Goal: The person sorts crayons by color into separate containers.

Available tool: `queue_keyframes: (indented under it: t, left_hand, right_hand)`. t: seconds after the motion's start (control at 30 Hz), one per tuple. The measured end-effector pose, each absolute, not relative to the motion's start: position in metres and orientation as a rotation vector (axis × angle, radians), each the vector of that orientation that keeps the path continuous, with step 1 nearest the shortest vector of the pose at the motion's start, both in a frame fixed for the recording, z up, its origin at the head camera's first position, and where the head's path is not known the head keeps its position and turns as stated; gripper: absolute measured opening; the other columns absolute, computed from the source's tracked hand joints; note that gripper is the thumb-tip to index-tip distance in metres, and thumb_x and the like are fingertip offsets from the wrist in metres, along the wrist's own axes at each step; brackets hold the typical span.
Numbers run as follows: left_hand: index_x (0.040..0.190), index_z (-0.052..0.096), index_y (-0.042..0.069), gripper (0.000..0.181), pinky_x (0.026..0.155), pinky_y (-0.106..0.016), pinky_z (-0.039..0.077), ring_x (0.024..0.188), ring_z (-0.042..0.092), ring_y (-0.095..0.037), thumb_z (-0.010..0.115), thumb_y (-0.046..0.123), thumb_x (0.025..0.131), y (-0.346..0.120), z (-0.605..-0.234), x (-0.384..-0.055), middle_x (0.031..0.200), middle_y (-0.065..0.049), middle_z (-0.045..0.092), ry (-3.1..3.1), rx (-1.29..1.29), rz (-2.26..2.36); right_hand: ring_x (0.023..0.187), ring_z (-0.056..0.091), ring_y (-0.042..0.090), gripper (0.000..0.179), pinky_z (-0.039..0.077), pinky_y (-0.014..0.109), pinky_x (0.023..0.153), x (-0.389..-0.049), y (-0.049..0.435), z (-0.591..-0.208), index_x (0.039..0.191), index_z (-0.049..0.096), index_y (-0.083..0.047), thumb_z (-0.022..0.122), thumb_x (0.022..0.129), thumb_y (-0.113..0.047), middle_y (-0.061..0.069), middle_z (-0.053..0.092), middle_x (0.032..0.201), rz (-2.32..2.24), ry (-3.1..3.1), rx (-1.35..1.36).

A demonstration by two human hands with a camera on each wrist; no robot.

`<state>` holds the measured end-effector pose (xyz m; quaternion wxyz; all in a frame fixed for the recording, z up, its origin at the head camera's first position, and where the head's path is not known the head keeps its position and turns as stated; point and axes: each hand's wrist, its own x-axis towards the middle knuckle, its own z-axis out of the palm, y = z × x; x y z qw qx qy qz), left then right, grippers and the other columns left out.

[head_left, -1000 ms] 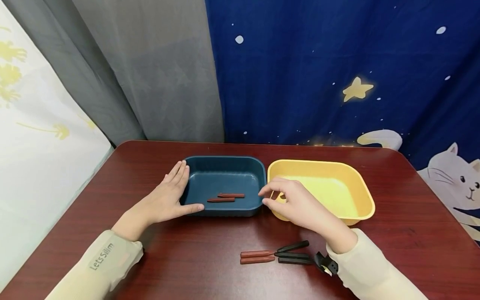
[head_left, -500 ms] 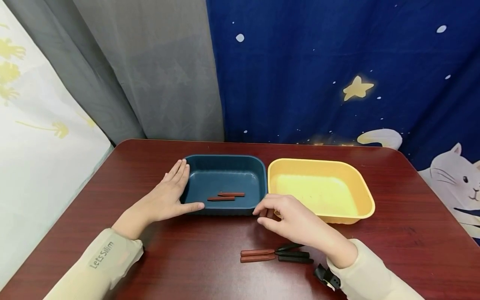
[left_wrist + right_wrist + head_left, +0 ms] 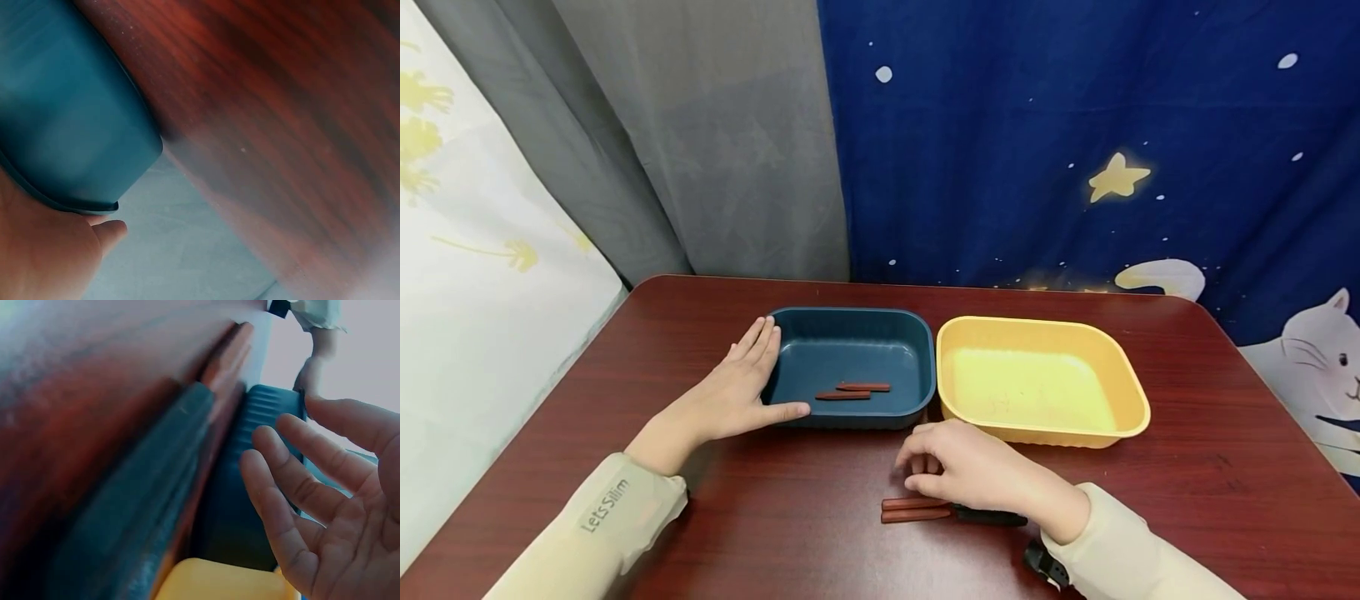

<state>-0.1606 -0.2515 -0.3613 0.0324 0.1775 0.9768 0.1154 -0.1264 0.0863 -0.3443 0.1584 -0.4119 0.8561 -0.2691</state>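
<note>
On the wood-grain table (image 3: 775,533), a yellow tray (image 3: 1037,383) is standing just right of the dark-blue tray (image 3: 850,350). The left hand (image 3: 733,392), fingers straight, is resting against the dark-blue tray's left side, likely steadying it. Before that tray's near right corner, the right hand (image 3: 966,467) is hovering palm-down, fingers loosely bent, gripping nothing. Beneath, brown sticks (image 3: 915,516) and black sticks (image 3: 990,517) are lying close; pinching one midway should spare its neighbours. Two brown crayon-like sticks (image 3: 844,396) are lying inside the dark-blue tray.

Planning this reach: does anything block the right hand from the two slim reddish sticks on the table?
Nothing visible stands between the right hand and those reddish sticks; slim black sticks lie by their right ends.
</note>
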Motion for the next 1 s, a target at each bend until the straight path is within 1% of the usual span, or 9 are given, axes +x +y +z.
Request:
queue_keyframes:
  t: [0.13, 0.4, 0.67, 0.87, 1.0]
  left_hand:
    - [0.157, 0.006, -0.005, 0.12, 0.118, -0.065, 0.017, 0.155, -0.005, -0.036, 0.054, 0.077, 0.084, -0.251, -0.361, -0.161, 0.167, -0.018, -0.005, 3.005, 0.545, 0.353]
    - [0.157, 0.006, -0.005, 0.119, 0.119, -0.065, 0.017, 0.155, -0.005, -0.036, 0.055, 0.076, 0.085, -0.251, -0.361, -0.159, 0.167, -0.018, -0.005, 3.001, 0.541, 0.369]
    - [0.157, 0.006, -0.006, 0.119, 0.119, -0.063, 0.017, 0.155, -0.005, -0.037, 0.055, 0.076, 0.085, -0.25, -0.36, -0.158, 0.167, -0.018, -0.005, 3.002, 0.549, 0.375]
    - [0.157, 0.007, -0.006, 0.12, 0.119, -0.064, 0.018, 0.155, -0.004, -0.037, 0.055, 0.077, 0.084, -0.25, -0.36, -0.159, 0.167, -0.019, -0.004, 3.008, 0.545, 0.362]
    - [0.157, 0.006, -0.006, 0.12, 0.119, -0.064, 0.017, 0.155, -0.004, -0.037, 0.054, 0.077, 0.084, -0.251, -0.361, -0.159, 0.167, -0.018, -0.005, 3.007, 0.544, 0.365]
  right_hand:
    - [0.069, 0.052, -0.006, 0.012, 0.047, 0.015, 0.067, -0.126, 0.083, -0.349, 0.101, 0.075, -0.016, 0.072, 0.089, -0.015, -0.014, 0.059, 0.08, -0.677, 2.423, -1.213]
    - [0.068, 0.051, -0.005, 0.01, 0.045, 0.015, 0.064, -0.126, 0.078, -0.352, 0.097, 0.074, -0.015, 0.075, 0.087, -0.016, -0.013, 0.058, 0.077, -0.598, 2.389, -1.193]
    - [0.073, 0.047, -0.003, 0.015, 0.042, 0.016, 0.066, -0.124, 0.077, -0.354, 0.093, 0.072, -0.023, 0.079, 0.082, -0.016, -0.015, 0.055, 0.076, -0.49, 2.385, -1.234]
    - [0.065, 0.046, -0.004, 0.016, 0.04, 0.015, 0.062, -0.125, 0.074, -0.354, 0.089, 0.069, -0.022, 0.078, 0.081, -0.012, -0.017, 0.05, 0.069, -0.488, 2.368, -1.25]
    - [0.064, 0.045, -0.004, 0.016, 0.039, 0.014, 0.062, -0.125, 0.072, -0.354, 0.085, 0.068, -0.02, 0.077, 0.08, -0.008, -0.016, 0.048, 0.068, -0.502, 2.353, -1.246]
